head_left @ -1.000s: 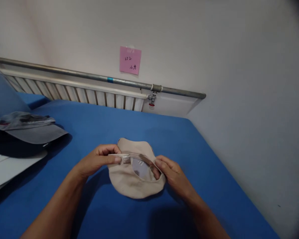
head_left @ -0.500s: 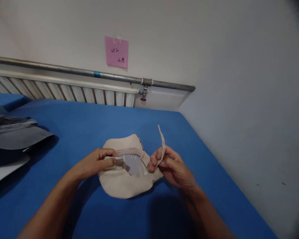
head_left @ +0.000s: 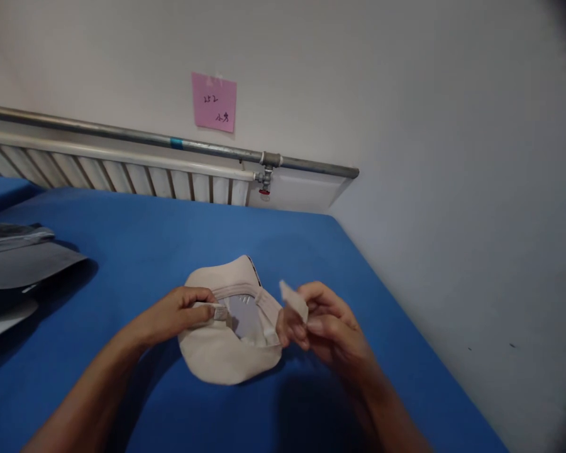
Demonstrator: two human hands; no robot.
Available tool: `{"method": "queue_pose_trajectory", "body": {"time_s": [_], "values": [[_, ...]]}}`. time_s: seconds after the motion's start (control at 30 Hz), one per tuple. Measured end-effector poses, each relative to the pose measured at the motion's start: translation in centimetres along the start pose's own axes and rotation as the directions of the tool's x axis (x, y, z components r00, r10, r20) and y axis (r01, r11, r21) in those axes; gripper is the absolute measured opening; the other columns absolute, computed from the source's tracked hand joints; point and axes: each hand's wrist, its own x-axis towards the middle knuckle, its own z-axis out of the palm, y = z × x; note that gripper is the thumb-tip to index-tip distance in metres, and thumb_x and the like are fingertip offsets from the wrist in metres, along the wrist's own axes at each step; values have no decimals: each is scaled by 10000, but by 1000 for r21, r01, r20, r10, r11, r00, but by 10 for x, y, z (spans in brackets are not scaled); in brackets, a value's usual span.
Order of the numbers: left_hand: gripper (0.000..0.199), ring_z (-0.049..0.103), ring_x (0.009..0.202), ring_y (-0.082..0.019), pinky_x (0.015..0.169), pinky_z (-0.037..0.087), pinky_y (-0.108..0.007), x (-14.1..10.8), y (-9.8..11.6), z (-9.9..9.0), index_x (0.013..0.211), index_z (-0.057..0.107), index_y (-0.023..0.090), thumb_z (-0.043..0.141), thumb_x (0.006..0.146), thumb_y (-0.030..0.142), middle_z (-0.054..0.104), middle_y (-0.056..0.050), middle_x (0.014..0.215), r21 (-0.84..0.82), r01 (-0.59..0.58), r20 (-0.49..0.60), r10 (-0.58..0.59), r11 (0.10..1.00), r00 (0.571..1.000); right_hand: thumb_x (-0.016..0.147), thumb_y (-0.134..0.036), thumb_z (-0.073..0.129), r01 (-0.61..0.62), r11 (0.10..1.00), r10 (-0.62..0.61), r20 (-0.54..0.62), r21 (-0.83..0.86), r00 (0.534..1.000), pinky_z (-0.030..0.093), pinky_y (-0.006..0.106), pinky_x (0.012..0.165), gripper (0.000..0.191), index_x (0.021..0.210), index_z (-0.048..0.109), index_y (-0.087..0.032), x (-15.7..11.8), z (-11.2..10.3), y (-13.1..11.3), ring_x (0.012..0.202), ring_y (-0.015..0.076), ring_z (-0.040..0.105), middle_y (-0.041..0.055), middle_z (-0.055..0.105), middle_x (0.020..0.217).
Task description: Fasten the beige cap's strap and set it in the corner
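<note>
A beige cap (head_left: 229, 362) lies on the blue table with its opening turned toward me and its brim at the far side. My left hand (head_left: 186, 313) is closed on the cap's left edge, thumb beside a small greyish patch on the band. At the cap's right side, my right hand (head_left: 327, 324) pinches a pale strap (head_left: 294, 301), whose free end sticks up between thumb and fingers. Some motion blur softens the right fingers. A greyish lining shows inside the cap.
Grey and dark caps (head_left: 33, 261) lie stacked at the left on the blue table (head_left: 207, 229). Behind it run a white radiator (head_left: 158, 182), a metal pipe (head_left: 136, 137) and a red-handled valve (head_left: 265, 182). A pink note (head_left: 214, 102) is taped to the wall.
The strap's free end, upright and narrow before, now tips leftward with its flat side showing. My right hand has shifted slightly off the cap's edge. The left hand keeps its hold.
</note>
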Motion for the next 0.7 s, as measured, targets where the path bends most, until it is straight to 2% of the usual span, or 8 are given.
{"method": "queue_pose_trajectory", "body": {"time_s": [0.1, 0.17, 0.3, 0.43, 0.5, 0.57, 0.7], "values": [[243, 415, 551, -104, 503, 301, -198, 0, 3, 1, 772, 631, 151, 630, 776, 394, 516, 19, 640, -32, 4, -9, -5, 999, 1000, 768, -346, 653, -30, 993, 20, -91, -111, 996, 404, 276, 516, 131, 787, 646, -217, -2, -2, 0, 491, 125, 477, -51, 463, 504], [218, 412, 553, -98, 504, 302, -191, -1, 5, 1, 748, 638, 148, 643, 768, 365, 517, 22, 630, -53, 4, -19, -5, 999, 1000, 779, -353, 660, -32, 992, 16, -128, -123, 992, 390, 263, 501, 149, 730, 620, -218, -1, -4, 1, 462, 108, 440, -64, 427, 479], [190, 448, 577, -97, 536, 337, -190, -3, 5, 0, 763, 672, 147, 659, 757, 337, 556, 13, 652, -87, -7, -38, 3, 996, 999, 780, -324, 681, -45, 999, 45, -136, 9, 990, 357, 232, 467, 125, 791, 612, -220, 7, -2, 3, 422, 59, 353, -66, 484, 542], [177, 510, 633, -107, 589, 378, -196, -4, 5, 0, 809, 714, 161, 707, 718, 313, 628, -5, 724, -114, -7, -46, 2, 993, 999, 764, -304, 690, -179, 984, 181, -117, 26, 977, 263, 196, 429, 177, 902, 659, -198, 14, -1, 13, 414, 32, 269, -80, 442, 537], [174, 516, 635, -105, 592, 379, -193, -4, 5, -1, 806, 726, 169, 735, 694, 301, 640, -2, 725, -119, -22, -64, 14, 993, 998, 738, -285, 707, -251, 968, 251, -85, 17, 964, 234, 190, 423, 165, 862, 675, -180, 15, -1, 20, 415, 33, 278, -90, 398, 496], [166, 526, 640, -107, 603, 388, -196, -4, 3, -2, 797, 731, 173, 751, 673, 281, 647, -2, 726, -137, -33, -69, 24, 990, 997, 708, -250, 729, -297, 955, 298, -69, 17, 952, 212, 186, 410, 118, 773, 670, -172, 16, -2, 28, 410, 28, 287, -82, 431, 497], [181, 560, 670, -116, 633, 415, -202, -4, -1, -4, 835, 746, 185, 768, 674, 264, 671, -8, 765, -195, -33, -48, 24, 980, 999, 692, -236, 748, -323, 945, 325, -79, 44, 942, 213, 179, 395, 114, 746, 668, -174, 18, -1, 41, 392, 17, 287, -81, 469, 509]]}}
